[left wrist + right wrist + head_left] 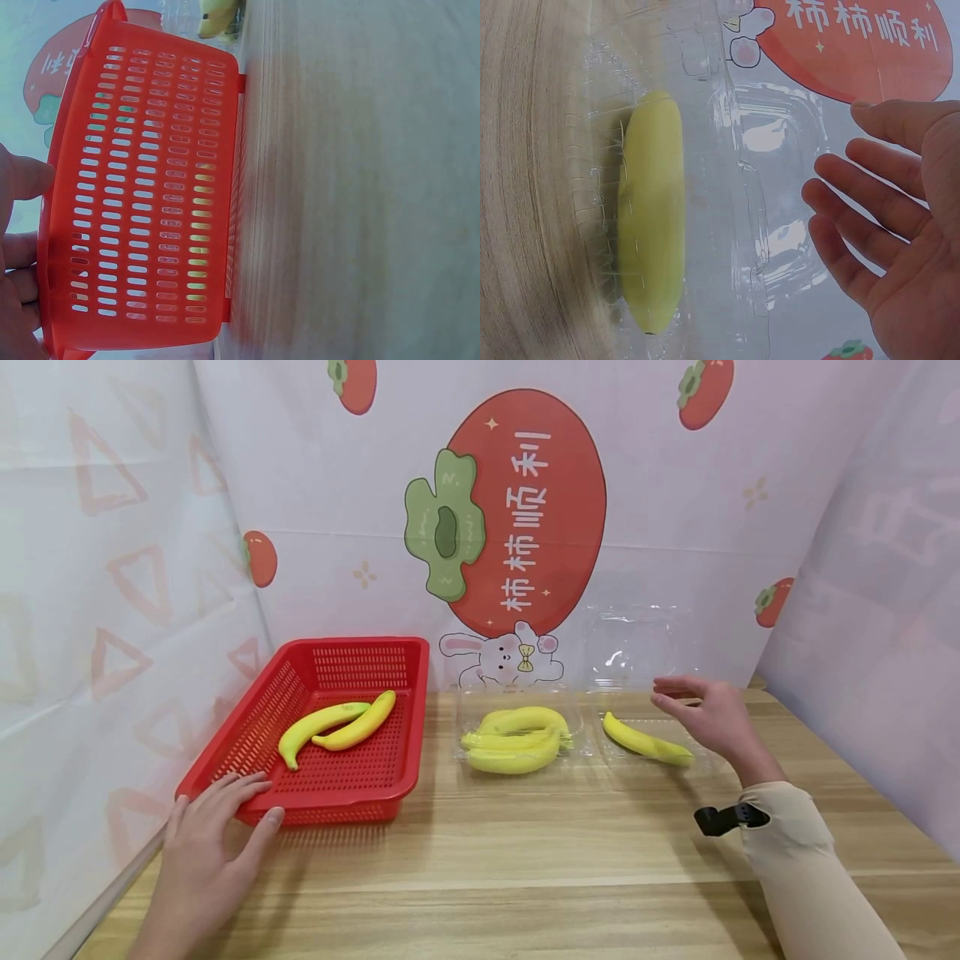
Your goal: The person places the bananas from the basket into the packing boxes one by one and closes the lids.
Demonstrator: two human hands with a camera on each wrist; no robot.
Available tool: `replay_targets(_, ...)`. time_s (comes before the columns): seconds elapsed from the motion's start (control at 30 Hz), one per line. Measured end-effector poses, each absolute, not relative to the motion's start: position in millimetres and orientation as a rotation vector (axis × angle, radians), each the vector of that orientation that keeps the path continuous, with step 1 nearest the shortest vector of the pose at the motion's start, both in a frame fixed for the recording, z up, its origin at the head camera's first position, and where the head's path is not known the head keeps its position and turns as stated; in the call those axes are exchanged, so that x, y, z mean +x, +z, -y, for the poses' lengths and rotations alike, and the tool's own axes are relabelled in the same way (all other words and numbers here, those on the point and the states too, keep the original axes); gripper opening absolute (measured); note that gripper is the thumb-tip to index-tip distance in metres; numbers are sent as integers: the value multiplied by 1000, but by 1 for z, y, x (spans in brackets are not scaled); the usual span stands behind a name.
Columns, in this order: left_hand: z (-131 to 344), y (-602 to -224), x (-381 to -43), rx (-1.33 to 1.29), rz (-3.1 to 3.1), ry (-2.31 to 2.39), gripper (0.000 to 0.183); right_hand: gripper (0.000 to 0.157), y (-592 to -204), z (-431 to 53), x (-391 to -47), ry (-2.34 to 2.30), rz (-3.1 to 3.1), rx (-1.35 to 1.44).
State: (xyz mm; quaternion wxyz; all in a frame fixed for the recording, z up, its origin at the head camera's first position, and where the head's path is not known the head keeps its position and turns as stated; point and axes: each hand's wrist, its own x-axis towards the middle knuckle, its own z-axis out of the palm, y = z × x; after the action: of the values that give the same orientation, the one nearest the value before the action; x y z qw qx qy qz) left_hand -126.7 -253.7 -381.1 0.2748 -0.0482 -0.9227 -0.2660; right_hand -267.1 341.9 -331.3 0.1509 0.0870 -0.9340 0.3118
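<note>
My left hand rests on the near left corner of a red plastic basket, fingers laid over the rim; in the left wrist view the thumb touches the rim. Two bananas lie crossed in the basket, one banana partly under the other banana. My right hand hovers with loose fingers, holding nothing, above a clear clamshell box with its lid raised. A single banana lies in that box, also visible as a yellow banana in the right wrist view.
Left of that box, a second clear box contains several bananas. Both boxes and the basket stand on a wood-grain table. A printed cloth forms the back wall, with pale cloth walls on both sides.
</note>
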Motion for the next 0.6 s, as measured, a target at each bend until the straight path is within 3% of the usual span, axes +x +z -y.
replay_targets(0.6,254,-381,-127,-149,2461,-722,44,46,-329,-338,-267,885,2687,246)
